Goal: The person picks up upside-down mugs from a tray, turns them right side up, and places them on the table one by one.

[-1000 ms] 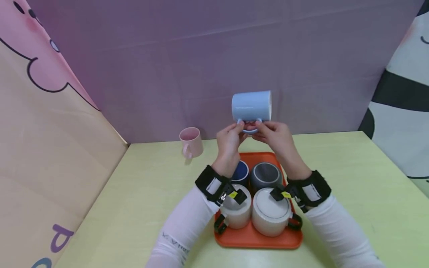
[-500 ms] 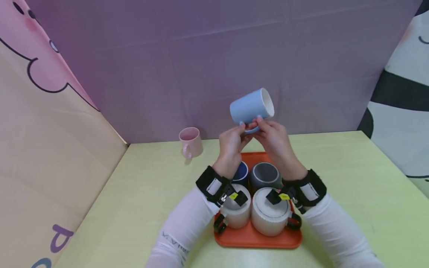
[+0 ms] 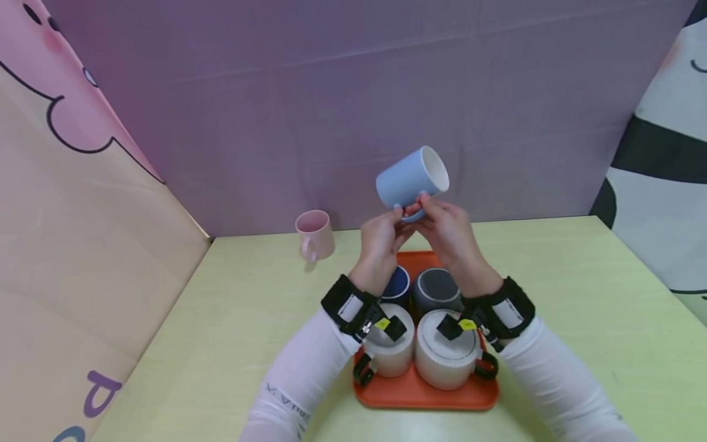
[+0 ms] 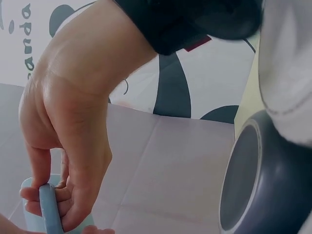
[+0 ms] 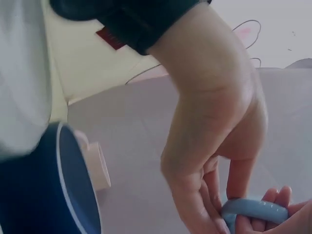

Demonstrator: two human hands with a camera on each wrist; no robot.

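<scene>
pink mug [image 3: 314,236], orange tray [image 3: 425,393], four mugs on it

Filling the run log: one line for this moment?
hands: left, right pinch handle | blue mug: tilted, above orange tray

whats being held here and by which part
A light blue mug, held in the air by its handle: left hand and right hand both pinch it.

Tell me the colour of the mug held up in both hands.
Light blue mug with a white inside, clearest in the head view.
</scene>
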